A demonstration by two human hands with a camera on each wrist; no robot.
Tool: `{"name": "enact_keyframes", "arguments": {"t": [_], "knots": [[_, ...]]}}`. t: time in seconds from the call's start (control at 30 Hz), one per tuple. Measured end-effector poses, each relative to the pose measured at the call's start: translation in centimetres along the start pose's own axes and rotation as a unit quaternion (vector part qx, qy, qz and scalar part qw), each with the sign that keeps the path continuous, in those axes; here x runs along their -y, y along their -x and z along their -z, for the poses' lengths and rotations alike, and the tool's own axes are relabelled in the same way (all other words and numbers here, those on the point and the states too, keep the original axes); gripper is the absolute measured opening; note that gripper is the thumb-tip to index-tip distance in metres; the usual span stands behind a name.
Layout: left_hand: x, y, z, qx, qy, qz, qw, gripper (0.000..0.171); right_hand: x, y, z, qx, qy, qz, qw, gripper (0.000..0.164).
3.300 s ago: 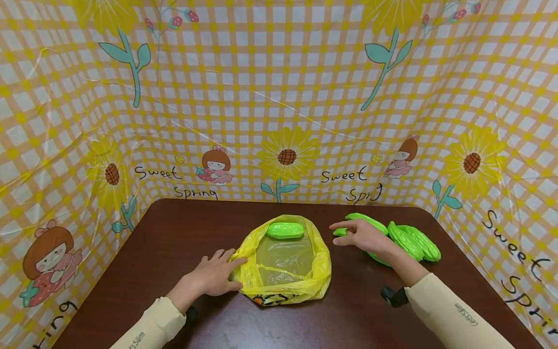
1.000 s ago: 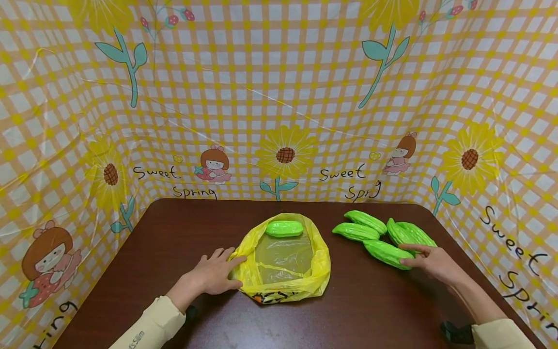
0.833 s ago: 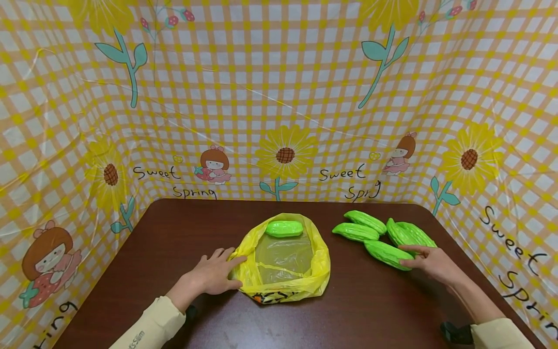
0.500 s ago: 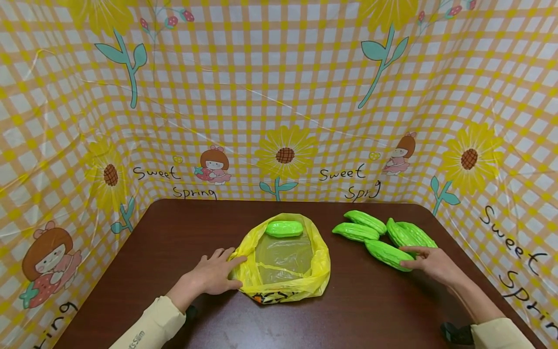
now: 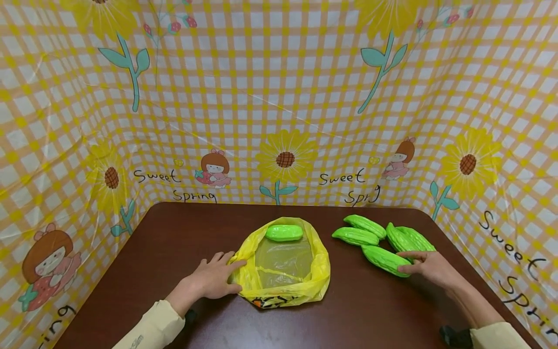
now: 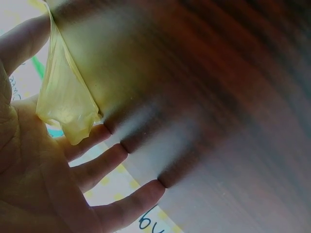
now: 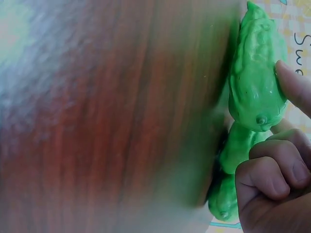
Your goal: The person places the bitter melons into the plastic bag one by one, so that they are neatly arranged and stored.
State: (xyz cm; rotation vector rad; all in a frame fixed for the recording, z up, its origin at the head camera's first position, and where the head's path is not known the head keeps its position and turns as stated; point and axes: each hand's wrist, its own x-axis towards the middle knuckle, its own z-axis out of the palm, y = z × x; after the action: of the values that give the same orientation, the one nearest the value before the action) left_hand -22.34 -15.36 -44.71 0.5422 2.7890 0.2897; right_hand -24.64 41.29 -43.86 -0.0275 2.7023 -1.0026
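My right hand (image 5: 429, 267), over by the yellow plastic bag (image 5: 320, 264) a few seconds ago, now sits at the cluster of bumpy green toy gourds, thumb and fingers closing on the near end of the closest gourd (image 5: 384, 260), which lies on the dark wooden table (image 5: 174, 232). My left hand (image 5: 212, 278) still presses flat on the bag's rim, one smooth green piece (image 5: 284, 232) inside.
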Motion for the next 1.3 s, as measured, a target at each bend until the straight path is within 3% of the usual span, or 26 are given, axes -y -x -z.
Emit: {"name": "enact_keyframes", "arguments": {"t": [0.5,0.73,1.07,1.3], "knots": [[0.1,0.0,-0.2,-0.002,-0.003,-0.003,1.0000,0.067,3.7,-0.4,-0.4,-0.003,0.003,0.030,1.000,0.067],[0.1,0.0,-0.1,-0.003,0.001,-0.002,1.0000,0.067,5.4,-1.3,-0.4,-0.007,0.016,0.081,0.997,0.064],[0.2,0.0,0.0,-0.002,0.000,-0.005,1.0000,0.066,8.1,-2.1,-0.7,-0.004,0.016,0.101,0.995,0.061],[0.2,0.1,-0.1,-0.006,-0.004,-0.008,0.9999,0.066,9.9,-2.7,-1.0,0.012,-0.023,0.101,0.995,0.060]]}}
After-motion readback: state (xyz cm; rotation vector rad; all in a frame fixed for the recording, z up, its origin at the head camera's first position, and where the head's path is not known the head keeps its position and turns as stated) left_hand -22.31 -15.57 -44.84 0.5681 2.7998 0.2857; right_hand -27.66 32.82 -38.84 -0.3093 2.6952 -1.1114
